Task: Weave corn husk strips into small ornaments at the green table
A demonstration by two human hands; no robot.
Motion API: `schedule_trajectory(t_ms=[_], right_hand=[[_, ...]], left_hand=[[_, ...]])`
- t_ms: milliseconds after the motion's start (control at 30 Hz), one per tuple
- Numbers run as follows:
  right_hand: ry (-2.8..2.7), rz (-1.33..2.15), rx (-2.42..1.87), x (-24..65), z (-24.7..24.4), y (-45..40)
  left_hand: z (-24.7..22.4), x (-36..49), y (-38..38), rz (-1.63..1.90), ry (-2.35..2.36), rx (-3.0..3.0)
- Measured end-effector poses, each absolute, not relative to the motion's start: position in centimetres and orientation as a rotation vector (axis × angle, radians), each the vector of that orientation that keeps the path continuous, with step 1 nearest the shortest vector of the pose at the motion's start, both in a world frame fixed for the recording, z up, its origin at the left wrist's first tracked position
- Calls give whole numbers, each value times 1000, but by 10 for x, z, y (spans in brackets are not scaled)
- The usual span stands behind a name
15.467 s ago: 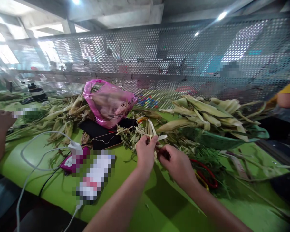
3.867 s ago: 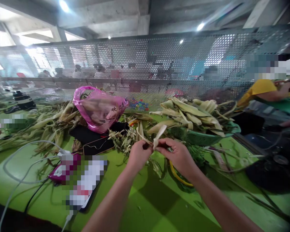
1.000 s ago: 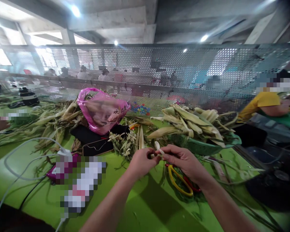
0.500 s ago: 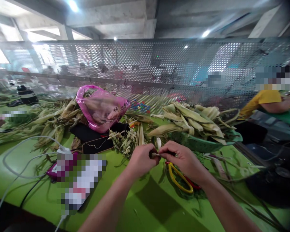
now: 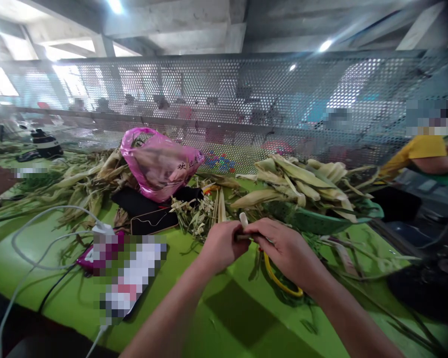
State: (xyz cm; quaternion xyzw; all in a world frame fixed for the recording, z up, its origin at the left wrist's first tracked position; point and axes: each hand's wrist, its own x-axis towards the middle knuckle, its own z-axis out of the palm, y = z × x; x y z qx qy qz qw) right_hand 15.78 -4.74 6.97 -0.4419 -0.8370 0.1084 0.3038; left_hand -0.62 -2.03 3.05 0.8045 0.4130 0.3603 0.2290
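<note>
Both hands meet over the green table (image 5: 194, 308). My left hand (image 5: 224, 243) is closed around a small pale strip of husk (image 5: 244, 220), whose whitish end sticks up between the hands. The fingertips of my right hand (image 5: 280, 241) pinch the same piece from the right, touching my left fingers. Much of the piece is hidden by the fingers. Below my right hand lies a yellow handle loop (image 5: 280, 281) on green strands. Just beyond my left hand is a pile of small knotted husk pieces (image 5: 197, 216).
A pink plastic bag (image 5: 160, 166), dried husks (image 5: 93, 184) and a black phone (image 5: 153, 221) lie left. A purple power strip (image 5: 100, 251) has white cables. Husks fill a green basket (image 5: 321, 219) at right. A perforated screen (image 5: 224, 84) stands behind; people's arms show at both sides.
The view has shifted slightly, so the scene sits a little further right. My right hand now covers the red part by the yellow loop. At far left, another person's hand shows more.
</note>
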Motion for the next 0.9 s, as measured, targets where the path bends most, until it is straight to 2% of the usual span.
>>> schedule_trajectory(t_ms=[167,267,533,700,900], right_hand=[[-2281,-28,-1188,158,66,-50],[-2322,-88,-1179,155,64,-50],[-2187,-40,-1161,151,56,-49],[-1943,209,-1108,155,63,-48],[-1860,295,-1149,166,66,-41]], left_hand=[[30,-3,-19,972,1169,2193],[31,-1,-21,945,1189,2176],[32,-1,-21,959,1122,2040],[19,0,-14,1014,1052,1796],[20,-1,-14,1018,1149,1766]])
